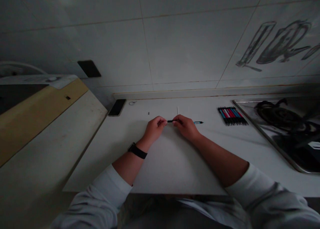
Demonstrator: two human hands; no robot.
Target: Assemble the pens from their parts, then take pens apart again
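Note:
Both hands meet over the white countertop point(175, 162) and hold one pen point(199, 122) between them. My left hand point(154, 128) pinches the pen's dark end with closed fingers. My right hand point(186, 126) is wrapped round the pen's middle, and the blue end sticks out to its right. A thin white stick point(177, 109) lies just behind the hands, and a tiny dark piece point(148, 113) lies to the back left. I wear a black watch point(137, 151) on my left wrist.
A row of several red, blue and black pens point(232, 115) lies at the right. A gas hob point(287, 129) fills the far right. A dark phone point(117, 107) rests at the counter's back left corner. A wooden board point(37, 112) slopes at the left. Tiled wall behind.

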